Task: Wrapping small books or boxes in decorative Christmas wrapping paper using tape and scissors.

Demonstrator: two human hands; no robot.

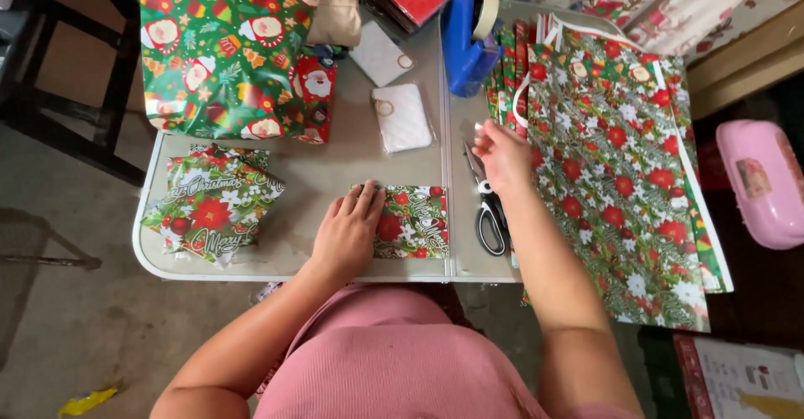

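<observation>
Grey floor surrounds a pale counter [335, 155], and we see the counter's left and near edges clearly while its far edge runs out of view at the top. Largest on it is the stack of poinsettia-print gift bags [624, 168], overhanging the right edge and hiding that side of the counter. Next is a big wrapped box in Santa paper [222, 46], cut off at the top. A wrapped parcel [213, 205] lies at the left edge, with bare counter between it and the small wrapped packet [414, 222] near the front edge. We see the left hand [347, 235] lying flat on that packet, fingers spread, covering its left part and grasping nothing. A blue tape dispenser [469, 29] stands at the back, partly out of view. Black-handled scissors [490, 205] lie just right of the packet. Our right hand [502, 155] hovers over the scissor blades beside the bags; its grip is loosely open, though we cannot tell whether a fingertip holds something small.
</observation>
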